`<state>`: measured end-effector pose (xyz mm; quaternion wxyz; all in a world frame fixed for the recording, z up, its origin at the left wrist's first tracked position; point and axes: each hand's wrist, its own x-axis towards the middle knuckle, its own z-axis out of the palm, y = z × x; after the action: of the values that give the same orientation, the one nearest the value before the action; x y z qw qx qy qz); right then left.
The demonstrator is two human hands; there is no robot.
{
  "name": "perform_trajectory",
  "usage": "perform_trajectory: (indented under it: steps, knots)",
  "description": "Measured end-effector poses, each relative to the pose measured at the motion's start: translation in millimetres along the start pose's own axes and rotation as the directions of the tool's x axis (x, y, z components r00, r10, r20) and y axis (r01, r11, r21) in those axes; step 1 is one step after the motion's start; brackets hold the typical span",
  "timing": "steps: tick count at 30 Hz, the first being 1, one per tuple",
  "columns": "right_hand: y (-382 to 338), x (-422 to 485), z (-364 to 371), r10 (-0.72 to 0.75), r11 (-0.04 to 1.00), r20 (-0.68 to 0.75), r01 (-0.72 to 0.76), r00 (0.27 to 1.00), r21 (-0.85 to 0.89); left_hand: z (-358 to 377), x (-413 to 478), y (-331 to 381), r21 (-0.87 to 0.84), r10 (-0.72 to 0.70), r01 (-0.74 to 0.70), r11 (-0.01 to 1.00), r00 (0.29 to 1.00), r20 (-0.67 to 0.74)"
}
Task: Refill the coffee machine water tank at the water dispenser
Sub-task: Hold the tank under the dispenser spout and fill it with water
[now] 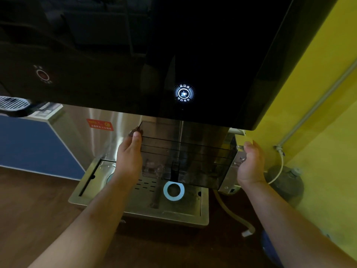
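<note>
A clear, smoke-tinted water tank (185,157) is held under the black front panel of the water dispenser (173,45), above its steel drip tray (181,207). My left hand (129,157) grips the tank's left side, thumb on its upper left corner. My right hand (251,163) presses flat against the tank's right end. A lit white cup button (184,93) glows on the panel right above the tank. A dim red button (42,74) sits far left on the panel. Whether water is running, I cannot tell.
A yellow wall (318,132) with a grey pipe (316,107) stands close on the right. A dark water jug (286,182) and hoses sit on the wooden floor by the dispenser. A blue cabinet (32,147) is at left. A white ring mark (173,190) lies on the tray.
</note>
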<state>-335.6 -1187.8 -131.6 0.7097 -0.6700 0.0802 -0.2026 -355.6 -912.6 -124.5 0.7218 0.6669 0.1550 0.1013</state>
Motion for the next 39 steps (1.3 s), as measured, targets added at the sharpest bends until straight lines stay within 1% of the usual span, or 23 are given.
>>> perform_trajectory:
  steps: [9, 16, 18, 20, 31, 39]
  knots:
    - [-1.1, -0.6, 3.0, -0.032, 0.999, 0.004, 0.032, 0.999, 0.010, 0.0, -4.8, 5.7, 0.018, 0.007, -0.007, 1.000, 1.000, -0.021]
    - [-3.1, 0.0, 3.7, -0.044, 0.999, 0.012, 0.043, 0.999, 0.014, -1.4, -1.2, 4.4, -0.004, 0.005, -0.005, 1.000, 1.000, -0.021]
    - [-1.9, 0.5, 3.6, -0.034, 0.999, -0.005, 0.034, 0.999, 0.013, -0.8, -1.4, 5.7, 0.004, 0.004, -0.003, 1.000, 1.000, -0.025]
    - [0.2, 1.9, 2.6, -0.029, 0.999, -0.020, 0.028, 0.999, -0.023, -0.2, -1.8, 5.7, 0.006, 0.009, -0.009, 1.000, 1.000, -0.027]
    - [3.7, 5.3, -0.5, 0.007, 0.999, 0.005, -0.006, 1.000, -0.039, 2.1, -3.8, 7.7, 0.013, 0.004, -0.004, 1.000, 0.999, -0.032]
    - [1.5, 5.7, -1.0, -0.010, 0.999, -0.003, 0.010, 1.000, -0.030, 4.3, -5.3, 9.9, 0.003, 0.017, -0.017, 1.000, 1.000, -0.025]
